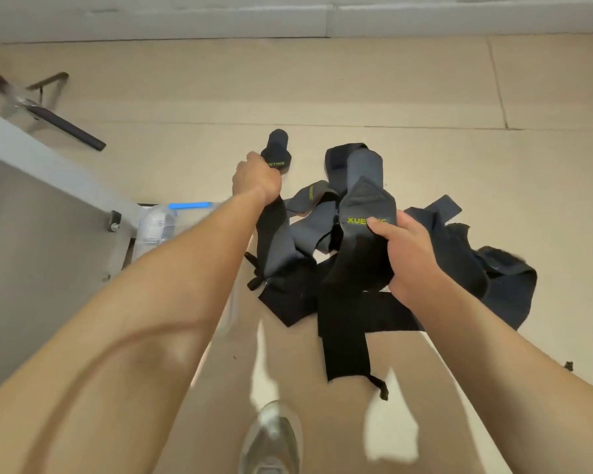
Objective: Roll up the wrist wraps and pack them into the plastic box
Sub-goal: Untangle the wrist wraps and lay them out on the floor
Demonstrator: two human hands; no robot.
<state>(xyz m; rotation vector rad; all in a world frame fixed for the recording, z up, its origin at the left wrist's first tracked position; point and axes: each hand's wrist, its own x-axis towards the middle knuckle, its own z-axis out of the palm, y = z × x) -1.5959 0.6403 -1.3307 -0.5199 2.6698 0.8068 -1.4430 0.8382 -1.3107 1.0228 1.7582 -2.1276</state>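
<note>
**Operator:** What do the hands hold?

**Technician:** The left hand [255, 181] is closed in a fist around a black elastic wrist wrap with green lettering [277, 145]. The wrap's short end stands above the fist and its long tail hangs down toward the heap. The right hand [408, 258] grips a second black-and-grey wrist wrap with a green label [363, 203], with the thumb laid over the lettering and the fingers curled behind. Neither hand is free.

**Operator:** Where are the other items?

**Technician:** A loose heap of dark fabric wraps [459, 244] lies on the beige tiled floor [425, 97] below and between the hands, with its straps crossing one another. No wrap in view is rolled. The clear plastic box with a blue latch [158, 224] sits on the floor to the left, apart from the heap. It is blurred and partly hidden behind the left forearm, so what it holds cannot be told.

**Operator:** Which step is in hand?

**Technician:** By judgement, it is separation of single wraps from the heap, at the very start of rolling.

**Operator:** What does the next move call for?

**Technician:** One wrap probably has to be set down so that both hands can serve the other. Its tail must be drawn clear of the overlapping straps, which may snag. The roll should then start tight from one end.
</note>
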